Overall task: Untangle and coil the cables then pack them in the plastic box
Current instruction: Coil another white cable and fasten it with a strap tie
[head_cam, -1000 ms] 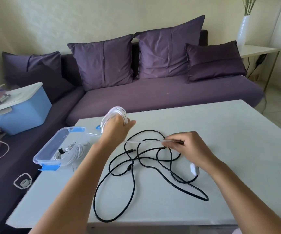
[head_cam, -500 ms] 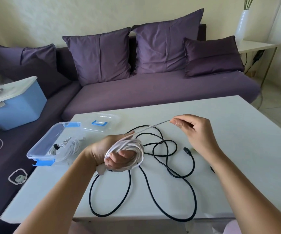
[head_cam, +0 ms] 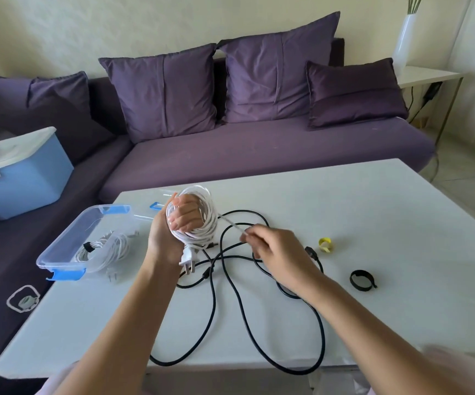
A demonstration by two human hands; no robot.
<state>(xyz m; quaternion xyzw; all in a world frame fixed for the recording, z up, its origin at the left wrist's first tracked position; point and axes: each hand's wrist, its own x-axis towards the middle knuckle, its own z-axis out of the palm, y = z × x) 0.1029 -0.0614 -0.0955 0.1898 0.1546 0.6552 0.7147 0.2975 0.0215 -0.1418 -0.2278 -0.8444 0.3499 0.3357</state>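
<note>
The person's left hand (head_cam: 175, 223) is fisted inside a fat winding of white cable (head_cam: 205, 223), held up just above the table (head_cam: 373, 212). The right hand (head_cam: 276, 249) pinches the short free strand that runs off the winding. That hand is blurred, so I cannot make out the exact grip.

The main risk, I'd say, is the coil slipping. The turns are smooth and springy, and they sit loosely stacked round the knuckles. If the fist relaxes when the last bit is wrapped, they could slide off and spill open. The flat white plug (head_cam: 188, 259) dangles below the wrist, right over the black cable (head_cam: 243, 211). A careless swing could hook its prongs in those loops and drag them along. The black cable itself lies in crossing loops, one hanging over the near table edge, so a tug may tighten a knot.

The plastic box (head_cam: 61, 239) sits at the table's left corner, clear-walled with blue clips. A coiled white bundle (head_cam: 102, 249) cinched with a dark tie already fills much of it. A bulky second coil may not sit flat beside it. Near the right hand lie a small yellow strap (head_cam: 325, 245) curled on itself and a black strap ring (head_cam: 360, 279), both well apart from the box. The table is matte and pale, and the black cable is thicker and rubbery-looking.
</note>
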